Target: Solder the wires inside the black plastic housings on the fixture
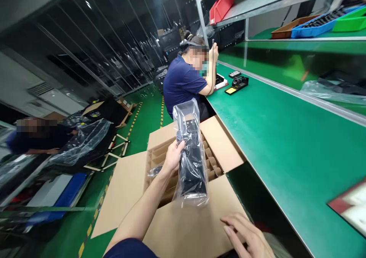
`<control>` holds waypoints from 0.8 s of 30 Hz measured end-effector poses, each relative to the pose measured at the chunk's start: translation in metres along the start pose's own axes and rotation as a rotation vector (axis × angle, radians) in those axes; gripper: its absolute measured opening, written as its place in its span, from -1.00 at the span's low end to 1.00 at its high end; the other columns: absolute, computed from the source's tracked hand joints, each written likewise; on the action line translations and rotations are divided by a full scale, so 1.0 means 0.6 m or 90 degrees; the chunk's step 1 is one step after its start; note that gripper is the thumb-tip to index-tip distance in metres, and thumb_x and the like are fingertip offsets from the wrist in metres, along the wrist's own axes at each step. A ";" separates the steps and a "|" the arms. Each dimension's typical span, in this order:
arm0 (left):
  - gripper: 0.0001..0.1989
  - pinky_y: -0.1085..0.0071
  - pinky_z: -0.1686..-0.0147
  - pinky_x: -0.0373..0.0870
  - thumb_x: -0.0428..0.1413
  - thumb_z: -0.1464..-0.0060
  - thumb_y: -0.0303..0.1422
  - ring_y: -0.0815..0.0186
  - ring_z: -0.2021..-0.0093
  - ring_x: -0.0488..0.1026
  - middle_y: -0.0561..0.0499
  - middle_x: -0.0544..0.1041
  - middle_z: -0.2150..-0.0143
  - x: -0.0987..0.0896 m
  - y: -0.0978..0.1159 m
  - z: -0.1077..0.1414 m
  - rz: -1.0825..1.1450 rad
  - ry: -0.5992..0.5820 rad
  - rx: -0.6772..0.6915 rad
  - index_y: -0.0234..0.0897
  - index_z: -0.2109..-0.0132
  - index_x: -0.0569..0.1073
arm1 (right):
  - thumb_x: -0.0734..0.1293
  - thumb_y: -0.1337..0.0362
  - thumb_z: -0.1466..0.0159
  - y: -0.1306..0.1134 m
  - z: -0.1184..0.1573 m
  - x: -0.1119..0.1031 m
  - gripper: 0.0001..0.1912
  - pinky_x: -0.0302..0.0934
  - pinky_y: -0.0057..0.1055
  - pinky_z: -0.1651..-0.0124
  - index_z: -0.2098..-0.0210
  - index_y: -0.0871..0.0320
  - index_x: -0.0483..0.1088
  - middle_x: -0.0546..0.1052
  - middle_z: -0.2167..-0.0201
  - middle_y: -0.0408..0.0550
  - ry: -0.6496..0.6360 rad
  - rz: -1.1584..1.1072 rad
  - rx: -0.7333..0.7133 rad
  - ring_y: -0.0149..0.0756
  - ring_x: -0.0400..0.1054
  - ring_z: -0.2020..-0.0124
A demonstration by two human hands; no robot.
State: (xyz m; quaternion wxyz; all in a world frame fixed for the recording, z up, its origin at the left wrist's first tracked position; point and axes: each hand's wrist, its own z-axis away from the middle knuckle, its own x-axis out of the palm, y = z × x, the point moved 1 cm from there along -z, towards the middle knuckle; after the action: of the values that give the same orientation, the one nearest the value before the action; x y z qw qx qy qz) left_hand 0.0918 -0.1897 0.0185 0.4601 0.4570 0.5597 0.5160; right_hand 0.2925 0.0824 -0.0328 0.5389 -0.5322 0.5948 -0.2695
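My left hand point(173, 155) grips the edge of a long black item in a clear plastic bag point(192, 162), thumb on top. The bagged item is held upright over an open cardboard box point(122, 189) with its flaps spread. Inside the box are cardboard dividers point(211, 162), and a small piece of clear plastic wrapping point(155, 171) shows among them at the left. Low at the right, my right hand point(248, 233) hangs above the near flap with its fingers apart, holding nothing.
A green workbench point(280, 147) runs along the right, with a black stand point(239, 82) on it. A person in dark blue point(183, 78) sits beyond the box. Another person point(37, 136) works at the far left. Coloured bins point(317, 26) stand on the shelving.
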 end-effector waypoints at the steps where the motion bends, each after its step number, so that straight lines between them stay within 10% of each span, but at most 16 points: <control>1: -0.48 0.20 0.03 0.52 0.34 -0.02 -0.07 0.12 0.16 0.58 -0.10 0.60 0.22 0.012 -0.005 0.007 0.039 -0.001 -0.010 -0.36 0.02 0.49 | 0.24 0.02 -0.41 -0.006 0.000 0.013 -0.67 0.51 -0.51 0.14 0.04 -0.05 0.59 0.66 0.15 -0.05 -0.017 -0.044 0.065 -0.24 0.59 0.20; 8: -0.56 0.11 -0.10 0.48 0.37 -0.04 -0.21 0.09 0.09 0.59 -0.17 0.60 0.15 0.074 -0.040 0.066 0.195 0.018 -0.080 -0.38 0.03 0.48 | 0.24 -0.29 -0.27 0.032 -0.008 0.086 -0.33 0.45 -0.34 0.37 0.13 0.21 0.56 0.64 0.37 0.06 0.074 -0.318 0.444 -0.21 0.51 0.48; 13: -0.59 0.17 -0.18 0.43 0.31 -0.14 -0.22 0.16 0.02 0.57 -0.13 0.58 0.03 0.096 -0.049 0.086 0.235 0.094 -0.049 -0.31 -0.05 0.44 | 0.26 -0.27 -0.27 0.046 -0.001 0.058 -0.38 0.42 -0.34 0.32 0.32 0.17 0.59 0.60 0.48 0.06 0.118 -0.257 0.463 -0.15 0.50 0.45; 20: -0.58 0.17 -0.20 0.42 0.27 -0.20 -0.26 0.15 -0.07 0.53 -0.14 0.54 -0.07 0.116 -0.049 0.096 0.270 0.119 -0.025 -0.25 -0.14 0.40 | 0.19 -0.03 -0.42 0.003 0.008 0.023 -0.47 0.27 -0.05 -0.30 -0.27 0.03 0.38 0.41 -0.29 0.08 0.096 -0.627 0.325 -0.02 0.35 -0.27; 24: -0.56 0.15 -0.21 0.42 0.30 -0.17 -0.28 0.12 -0.11 0.51 -0.15 0.54 -0.09 0.116 -0.050 0.099 0.285 0.119 -0.026 -0.26 -0.14 0.41 | 0.29 -0.08 -0.36 -0.003 0.006 0.023 -0.45 0.29 -0.02 -0.29 -0.19 0.09 0.46 0.44 -0.26 0.17 0.158 -0.631 0.391 0.03 0.38 -0.24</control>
State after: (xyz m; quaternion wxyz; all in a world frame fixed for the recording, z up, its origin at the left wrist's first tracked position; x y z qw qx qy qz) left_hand 0.1385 -0.1129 -0.0173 0.2897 0.5106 0.4741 0.6562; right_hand 0.2985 0.0700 -0.0372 0.4044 -0.5308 0.2288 -0.7088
